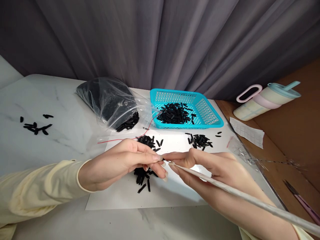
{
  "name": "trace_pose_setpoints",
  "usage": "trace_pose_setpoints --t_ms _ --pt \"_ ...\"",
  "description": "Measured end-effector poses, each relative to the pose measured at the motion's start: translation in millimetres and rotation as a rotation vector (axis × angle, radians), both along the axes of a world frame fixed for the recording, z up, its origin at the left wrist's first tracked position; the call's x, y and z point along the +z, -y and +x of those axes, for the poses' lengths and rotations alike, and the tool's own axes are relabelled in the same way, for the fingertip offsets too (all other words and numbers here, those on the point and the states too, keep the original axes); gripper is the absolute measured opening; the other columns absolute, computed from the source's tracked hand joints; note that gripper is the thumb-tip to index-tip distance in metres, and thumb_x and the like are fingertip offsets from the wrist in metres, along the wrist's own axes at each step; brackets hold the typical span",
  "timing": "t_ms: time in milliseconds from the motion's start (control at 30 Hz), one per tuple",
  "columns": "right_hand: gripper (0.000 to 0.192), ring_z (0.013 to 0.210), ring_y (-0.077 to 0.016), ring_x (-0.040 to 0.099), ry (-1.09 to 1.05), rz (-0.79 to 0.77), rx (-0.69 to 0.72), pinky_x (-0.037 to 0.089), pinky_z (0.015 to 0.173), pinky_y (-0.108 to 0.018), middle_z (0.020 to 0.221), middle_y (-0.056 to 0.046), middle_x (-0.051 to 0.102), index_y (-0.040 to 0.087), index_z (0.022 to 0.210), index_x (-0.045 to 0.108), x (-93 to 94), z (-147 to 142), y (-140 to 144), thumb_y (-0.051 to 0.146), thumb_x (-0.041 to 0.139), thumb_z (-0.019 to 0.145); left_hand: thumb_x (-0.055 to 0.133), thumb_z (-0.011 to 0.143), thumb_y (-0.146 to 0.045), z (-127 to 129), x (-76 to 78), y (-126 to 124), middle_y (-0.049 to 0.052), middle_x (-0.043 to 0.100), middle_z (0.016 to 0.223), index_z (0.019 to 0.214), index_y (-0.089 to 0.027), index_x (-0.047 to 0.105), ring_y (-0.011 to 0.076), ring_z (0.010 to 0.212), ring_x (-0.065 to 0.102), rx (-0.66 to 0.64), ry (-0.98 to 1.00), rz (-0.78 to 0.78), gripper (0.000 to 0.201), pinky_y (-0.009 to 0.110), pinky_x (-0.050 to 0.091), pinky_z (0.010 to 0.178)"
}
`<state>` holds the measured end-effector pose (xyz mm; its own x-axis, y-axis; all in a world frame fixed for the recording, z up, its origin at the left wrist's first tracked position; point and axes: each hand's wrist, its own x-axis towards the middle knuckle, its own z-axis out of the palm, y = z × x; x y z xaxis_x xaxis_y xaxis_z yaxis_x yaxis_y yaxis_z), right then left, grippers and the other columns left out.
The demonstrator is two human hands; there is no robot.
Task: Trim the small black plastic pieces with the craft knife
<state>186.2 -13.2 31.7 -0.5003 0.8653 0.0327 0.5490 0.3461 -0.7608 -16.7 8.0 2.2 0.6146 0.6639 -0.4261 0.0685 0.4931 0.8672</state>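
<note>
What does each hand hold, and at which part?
The right hand pinches a long white stick near its front tip. The left hand pinches something at its fingertips, too small to identify.

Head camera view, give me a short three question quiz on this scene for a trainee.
1. True or false: the blue basket holds black pieces.
2. Which hand grips the long white rod? A) left hand B) right hand C) neither
3. Fill in: the loose pile of black pieces under the left hand lies on a white ____.

Key
1. True.
2. B, the right hand; its fingers meet those of the left hand at the rod's tip.
3. Sheet, which lies flat on the marble table.
</note>
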Motion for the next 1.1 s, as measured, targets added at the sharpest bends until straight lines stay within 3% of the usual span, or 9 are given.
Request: trace_pose_setpoints --t_ms 233,433,633,767,900,1100 --pt "0.017 0.074 -0.0094 0.068 0.025 0.011 0.005 0.049 0.069 -0.016 0.098 0.004 0.072 0.021 0.071 0.053 0.5 0.5 0.8 0.013 0.054 0.087 0.054 0.088 -0.028 -1.0 0.6 1.0 0.001 0.071 0.079 0.072 -0.019 0.072 0.015 0.086 0.061 0.006 0.005 0.0 0.026 0.023 0.043 0.083" --pt "0.012 0.07 -0.0122 0.068 0.052 0.022 0.001 0.051 0.065 -0.02 0.098 -0.001 0.072 0.021 0.082 0.061 -1.3 0.6 1.0 0.017 0.052 0.089 0.053 0.088 -0.026 -0.2 -0.9 1.5 0.001 0.072 0.08 0.072 -0.018 0.072 0.0141 0.085 0.062 0.014 0.009 0.0 0.026 0.021 0.043 0.082" --pt "0.015 0.075 -0.013 0.069 0.03 0.034 0.014 0.051 0.065 -0.019 0.098 0.0 0.072 0.022 0.075 0.056 0.0 0.4 0.0 0.013 0.053 0.087 0.054 0.088 -0.026 1.0 -0.7 0.6 0.001 0.072 0.08 0.072 -0.018 0.072 0.0138 0.085 0.061 0.015 0.023 0.002 0.026 0.021 0.044 0.082" --pt "0.014 0.067 -0.0125 0.069 0.03 0.068 0.023 0.052 0.061 -0.019 0.089 0.0 0.073 0.021 0.076 0.058 2.1 -1.4 -0.3 0.013 0.052 0.086 0.053 0.087 -0.026 0.3 -0.1 1.3 0.001 0.072 0.081 0.071 -0.018 0.072 0.0152 0.086 0.061 0.024 0.009 -0.008 0.026 0.023 0.043 0.083" --pt "0.016 0.061 -0.0129 0.068 0.139 0.174 0.025 0.051 0.054 -0.017 0.077 0.001 0.073 0.021 0.09 0.061 -6.7 -3.0 3.6 0.013 0.048 0.087 0.053 0.087 -0.028 -0.5 -4.2 1.4 0.003 0.071 0.084 0.073 -0.017 0.073 0.018 0.091 0.061 0.043 0.013 -0.023 0.026 0.027 0.042 0.085" --pt "0.025 0.082 -0.02 0.069 0.145 0.511 0.083 0.056 0.065 -0.024 0.097 -0.012 0.069 0.014 0.091 0.059 -28.2 -9.3 13.1 0.007 0.035 0.089 0.055 0.085 -0.028 0.6 -8.6 -0.2 0.004 0.07 0.086 0.073 -0.016 0.072 0.0185 0.094 0.059 0.122 0.006 -0.085 0.024 0.028 0.041 0.087"
